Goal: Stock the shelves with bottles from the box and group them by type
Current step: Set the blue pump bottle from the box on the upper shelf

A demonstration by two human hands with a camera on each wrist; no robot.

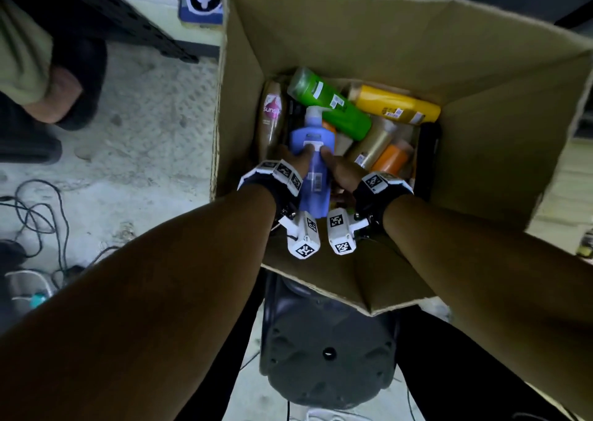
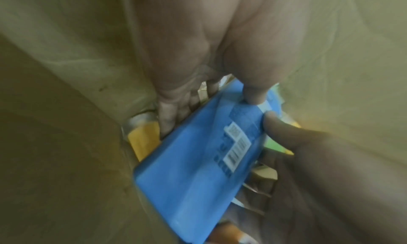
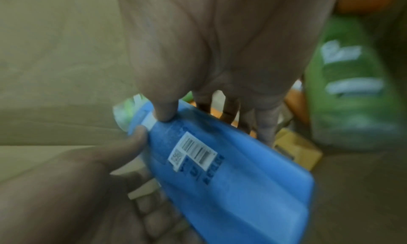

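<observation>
A blue pump bottle (image 1: 313, 163) lies tilted, pump end away from me, inside the open cardboard box (image 1: 353, 41). My left hand (image 1: 293, 162) grips its left side and my right hand (image 1: 341, 170) grips its right side, thumbs on top by the label. The left wrist view shows the blue bottle (image 2: 193, 169) with a barcode facing up, and the right wrist view shows the same blue bottle (image 3: 231, 178). Around it lie a green bottle (image 1: 333, 106), a yellow bottle (image 1: 398, 104), a brown Sunsilk bottle (image 1: 272, 112), a gold bottle (image 1: 373, 144) and an orange bottle (image 1: 391, 160).
The box sits on a dark stool (image 1: 327, 353). Cables (image 1: 38, 215) trail over the floor at the left. Another person's sandalled foot (image 1: 64, 96) stands at the far left beside a dark perforated shelf frame (image 1: 128, 19).
</observation>
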